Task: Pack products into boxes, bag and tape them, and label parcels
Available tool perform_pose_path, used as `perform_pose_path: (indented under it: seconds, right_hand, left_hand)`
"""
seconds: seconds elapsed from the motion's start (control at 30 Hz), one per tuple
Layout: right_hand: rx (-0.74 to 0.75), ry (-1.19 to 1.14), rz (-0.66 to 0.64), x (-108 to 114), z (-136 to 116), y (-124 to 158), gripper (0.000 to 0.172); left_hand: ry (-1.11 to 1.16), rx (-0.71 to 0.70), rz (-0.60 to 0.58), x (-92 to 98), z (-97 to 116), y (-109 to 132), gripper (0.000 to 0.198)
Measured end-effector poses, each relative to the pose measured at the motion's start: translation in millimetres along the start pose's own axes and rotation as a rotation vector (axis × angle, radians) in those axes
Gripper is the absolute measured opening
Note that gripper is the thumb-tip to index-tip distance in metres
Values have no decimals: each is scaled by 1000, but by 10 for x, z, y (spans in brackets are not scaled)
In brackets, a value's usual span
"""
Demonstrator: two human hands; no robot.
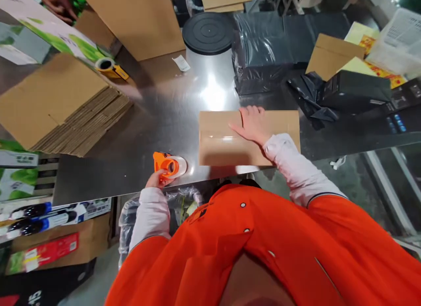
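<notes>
Head view: cardboard box (223, 141) at the near edge of the table (148, 122), long axis left to right along that edge; right hand (251, 124) lies flat and spread on its top. Tape dispenser (169, 165) just left of the box, not touching, roll end toward it, handle clasped by the left hand (154, 179), the nearer one.

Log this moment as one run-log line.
left hand: holds orange tape dispenser | right hand: flat on taped cardboard box | surface: steel table

Bright packing room.
Shiny stainless-steel worktable (148, 122), lamp glare (212, 93) at twelve o'clock; grey concrete floor (94, 286) at seven o'clock.
</notes>
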State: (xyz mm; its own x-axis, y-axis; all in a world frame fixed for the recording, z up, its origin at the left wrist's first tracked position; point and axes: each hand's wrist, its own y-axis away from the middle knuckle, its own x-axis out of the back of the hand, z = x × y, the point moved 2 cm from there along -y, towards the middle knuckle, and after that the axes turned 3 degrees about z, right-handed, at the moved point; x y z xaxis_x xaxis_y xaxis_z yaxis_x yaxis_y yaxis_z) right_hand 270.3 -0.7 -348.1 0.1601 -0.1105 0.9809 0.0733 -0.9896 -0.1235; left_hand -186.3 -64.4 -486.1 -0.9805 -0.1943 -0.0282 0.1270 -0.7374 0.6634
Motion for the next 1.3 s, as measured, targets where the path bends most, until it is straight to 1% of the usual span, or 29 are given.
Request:
perform_pose_path:
  seconds: [0.07, 0.13, 0.2, 0.27, 0.33, 0.37, 0.4, 0.47, 0.5, 0.57, 0.67, 0.77, 0.83, 0.87, 0.93, 0.97, 1.03, 1.1, 1.2, 1.23, 1.27, 1.3]
  right_hand:
    - [-12, 9, -29, -18, 4, -44, 78]
    - [-15, 15, -33, -33, 25, -128, 77]
    - [-9, 12, -41, -41, 49, -215, 75]
    - [-17, 1, -80, -44, 69, -281, 73]
    - [-24, -20, -89, -28, 71, -287, 71]
    - [-23, -36, -66, -11, 61, -250, 70]
    - [-16, -57, -27, 9, 42, -181, 68]
    - [10, -106, 60, 42, -18, 54, 66]
    - [24, -134, 88, 46, -55, 209, 65]
    - [44, -190, 101, 22, -124, 546, 65]
    - [53, -296, 108, -49, -208, 978, 62]
    - [123, -541, 121, -84, -354, 1206, 52]
    - [186, -813, 49, -89, -531, 1233, 49]
    - [206, -966, -26, -97, -643, 1212, 52]
    - [215, -1240, -231, -139, -895, 1114, 61]
    - [209, -1341, -345, -173, -1027, 1050, 66]
    - [163, -1452, -543, -262, -1274, 922, 76]
    - [75, -1462, -675, -353, -1480, 826, 85]
    - [-87, -1459, -746, -418, -1701, 763, 93]
    - [-103, -1493, -759, -409, -1760, 756, 94]
    - [-88, -1548, -759, -384, -1812, 749, 95]
    - [-41, -1609, -746, -346, -1855, 741, 96]
  left_hand:
    - [99, 2, -47, 23, -45, 8, 36]
    - [182, -7, -71, 5, -43, -22, 45]
    - [270, -41, -58, -42, 10, -95, 43]
    - [340, -75, -27, -119, 91, -197, 35]
    - [362, -67, -8, -222, 168, -301, 30]
    - [354, -43, -11, -281, 197, -344, 30]
    - [341, -14, -18, -339, 219, -378, 31]
    - [318, 47, -38, -444, 240, -412, 37]
    - [301, 72, -40, -486, 242, -413, 41]
    - [262, 85, -24, -543, 237, -394, 47]
    - [225, 27, -14, -578, 213, -325, 47]
    - [253, -90, 6, -559, 180, -214, 45]
    - [268, -174, 54, -520, 162, -120, 47]
    - [271, -220, 69, -499, 160, -71, 48]
    - [274, -320, 64, -469, 177, 22, 50]
    - [278, -378, 54, -462, 197, 66, 50]
    - [290, -506, 26, -474, 252, 168, 54]
    - [312, -613, 18, -519, 308, 314, 66]
    - [266, -789, 60, -632, 360, 679, 81]
    - [201, -838, 81, -679, 366, 831, 84]
    - [110, -880, 92, -729, 369, 986, 87]
    - [3, -907, 88, -780, 372, 1132, 89]
